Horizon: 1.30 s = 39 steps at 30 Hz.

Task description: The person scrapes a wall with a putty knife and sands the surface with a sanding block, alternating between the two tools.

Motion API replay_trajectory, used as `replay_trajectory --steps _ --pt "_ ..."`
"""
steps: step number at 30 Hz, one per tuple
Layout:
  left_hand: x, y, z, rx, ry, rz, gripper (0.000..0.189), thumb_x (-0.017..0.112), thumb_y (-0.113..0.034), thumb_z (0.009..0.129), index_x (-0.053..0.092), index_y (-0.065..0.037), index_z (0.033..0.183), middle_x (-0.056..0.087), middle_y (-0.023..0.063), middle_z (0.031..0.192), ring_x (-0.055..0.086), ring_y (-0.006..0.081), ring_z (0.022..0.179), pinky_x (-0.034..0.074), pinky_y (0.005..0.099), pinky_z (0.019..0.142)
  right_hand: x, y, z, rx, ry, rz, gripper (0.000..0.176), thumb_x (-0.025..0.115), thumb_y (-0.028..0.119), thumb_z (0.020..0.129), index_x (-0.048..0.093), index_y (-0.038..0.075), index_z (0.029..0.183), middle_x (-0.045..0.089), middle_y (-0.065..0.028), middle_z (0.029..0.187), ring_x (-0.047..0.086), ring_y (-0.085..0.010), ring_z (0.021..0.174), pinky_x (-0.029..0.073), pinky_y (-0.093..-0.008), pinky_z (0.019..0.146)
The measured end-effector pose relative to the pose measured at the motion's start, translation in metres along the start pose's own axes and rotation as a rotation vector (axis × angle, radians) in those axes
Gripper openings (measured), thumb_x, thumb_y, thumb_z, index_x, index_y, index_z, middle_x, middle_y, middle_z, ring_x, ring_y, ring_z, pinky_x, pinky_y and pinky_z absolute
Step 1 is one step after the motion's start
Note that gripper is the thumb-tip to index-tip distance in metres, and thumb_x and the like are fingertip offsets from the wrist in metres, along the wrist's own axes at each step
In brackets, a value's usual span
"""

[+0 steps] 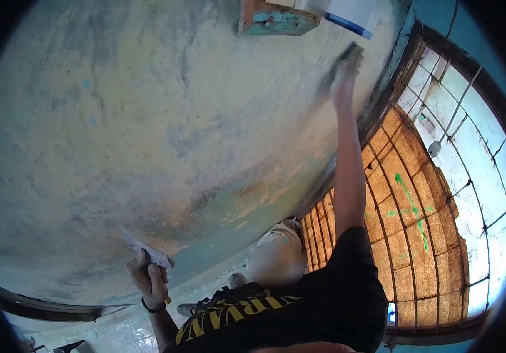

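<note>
My left hand (149, 279) is low in front of the wall, with a bracelet at its wrist. Its fingers are closed around a flat, pale putty knife (154, 255), whose thin edge points up and left towards the plaster. My right arm is stretched far up. At its end my right hand (344, 73) lies against the wall (206, 117), close to the window frame, its fingers pressed over a thin dark piece (353, 50); I cannot tell its kind. The plaster is patchy, yellowish and grey, with scuffed turquoise low down.
A turquoise wooden shelf (279, 23) juts from the wall above, beside a white box with a blue edge (350, 23). To the right stands a barred window (411, 217), a cord with a plug (434, 149) hanging across it. A whitish sack (277, 235) sits below.
</note>
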<state>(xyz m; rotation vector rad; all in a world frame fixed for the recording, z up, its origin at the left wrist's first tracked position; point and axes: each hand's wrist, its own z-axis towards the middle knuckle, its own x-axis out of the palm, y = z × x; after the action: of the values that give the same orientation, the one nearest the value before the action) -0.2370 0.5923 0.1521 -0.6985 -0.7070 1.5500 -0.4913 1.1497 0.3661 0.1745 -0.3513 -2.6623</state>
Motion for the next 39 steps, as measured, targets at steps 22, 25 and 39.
replay_trajectory --steps 22,25,39 --pt "0.038 -0.027 -0.033 -0.041 0.068 -0.110 0.052 0.052 -0.036 0.109 0.032 0.003 0.137 0.056 0.0060 0.070 0.043 0.0075 0.044 0.032 0.0224 0.040 0.002 -0.079 0.019 -0.215 -0.004 -0.293 0.069 0.040 0.045 0.108 0.028 0.003 0.162 0.022 -0.0320 0.165 0.022 -0.0510 0.152 0.017 -0.0634 0.122" --pt "0.034 -0.030 -0.047 -0.002 0.139 -0.117 0.041 0.049 -0.018 0.108 0.035 -0.003 0.143 0.056 0.0063 0.078 0.047 0.0088 0.055 0.037 0.0244 0.050 -0.003 0.012 0.005 -0.148 0.037 -0.099 0.076 0.047 0.047 0.104 0.028 0.000 0.161 0.019 -0.0344 0.165 0.016 -0.0568 0.151 0.017 -0.0671 0.120" --pt "0.074 -0.040 -0.084 -0.170 0.063 0.049 0.037 0.046 -0.014 0.110 0.038 -0.005 0.144 0.055 0.0064 0.082 0.048 0.0085 0.059 0.037 0.0228 0.049 0.004 0.043 -0.076 -0.477 0.076 -0.108 0.081 0.054 0.054 0.096 0.043 0.000 0.155 0.025 -0.0355 0.163 0.019 -0.0575 0.150 0.016 -0.0644 0.122"
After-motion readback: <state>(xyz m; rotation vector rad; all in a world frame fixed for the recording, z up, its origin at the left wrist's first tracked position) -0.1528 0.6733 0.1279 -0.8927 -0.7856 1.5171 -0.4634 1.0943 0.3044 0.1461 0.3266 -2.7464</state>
